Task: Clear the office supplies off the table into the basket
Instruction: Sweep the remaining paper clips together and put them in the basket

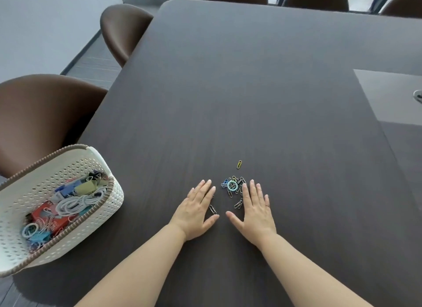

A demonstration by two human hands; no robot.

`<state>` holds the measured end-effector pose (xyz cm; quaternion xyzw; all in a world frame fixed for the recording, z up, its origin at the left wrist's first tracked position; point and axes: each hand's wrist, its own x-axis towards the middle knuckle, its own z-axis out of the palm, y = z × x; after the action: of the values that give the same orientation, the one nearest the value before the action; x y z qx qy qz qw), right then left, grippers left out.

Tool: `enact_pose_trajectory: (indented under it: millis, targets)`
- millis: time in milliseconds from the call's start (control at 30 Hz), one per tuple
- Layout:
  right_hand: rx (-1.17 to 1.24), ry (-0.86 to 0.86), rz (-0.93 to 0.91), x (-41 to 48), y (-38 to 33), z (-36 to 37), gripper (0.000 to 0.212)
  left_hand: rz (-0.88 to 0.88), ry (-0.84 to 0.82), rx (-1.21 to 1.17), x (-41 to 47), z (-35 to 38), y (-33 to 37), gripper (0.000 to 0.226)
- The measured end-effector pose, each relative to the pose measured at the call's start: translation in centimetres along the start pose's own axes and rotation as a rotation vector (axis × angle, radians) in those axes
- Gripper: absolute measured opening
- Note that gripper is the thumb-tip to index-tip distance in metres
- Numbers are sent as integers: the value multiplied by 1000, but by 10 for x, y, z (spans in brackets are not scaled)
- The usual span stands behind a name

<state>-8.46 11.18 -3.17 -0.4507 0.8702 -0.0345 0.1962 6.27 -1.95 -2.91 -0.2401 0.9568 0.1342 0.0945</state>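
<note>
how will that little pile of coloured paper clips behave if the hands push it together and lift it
The pile of small coloured wire paper clips lies loose on the smooth dark wood-grain table, so it would probably slide easily. A few clips already lie apart, so strays seem likely. Thin and flat, they may be fiddly to lift.

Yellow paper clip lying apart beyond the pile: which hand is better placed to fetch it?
Right hand, probably: its fingertips lie nearer the yellow paper clip, while the left hand sits farther left.
</note>
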Motion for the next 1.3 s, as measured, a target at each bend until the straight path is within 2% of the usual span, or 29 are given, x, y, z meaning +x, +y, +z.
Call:
enact_pose_trajectory:
  millis: [167,300,400,533,600,667,733,800,867,1067,1300]
  targets:
    - [-78,-8,-66,0,4,0,102,5,-4,133,-1,11,-9,82]
    - [-99,-15,-35,19,6,-5,101,-26,19,87,14,9,-12,90]
    - [-81,5,-43,47,9,-16,102,-89,-5,44,36,0,-12,86]
    - [-121,3,-153,80,14,-31,101,-99,39,17,60,-5,-17,82]
    - [-128,1,-245,91,13,-34,97,-43,133,3,66,-6,-20,71]
    - [-123,103,-338,96,14,-32,83,24,288,-30,67,-2,-24,50]
    - [-74,295,-428,97,17,-24,61,49,418,-73,65,5,-27,34]
    - [-15,467,-487,97,22,-14,45,57,472,-80,64,6,-26,24]
    - [-8,513,-503,98,23,-10,37,65,492,-65,64,6,-25,18]
    - [-65,581,-473,98,24,-5,40,101,565,-3,64,7,-25,30]
    - [-90,643,-485,97,22,-7,42,51,584,63,62,6,-23,35]
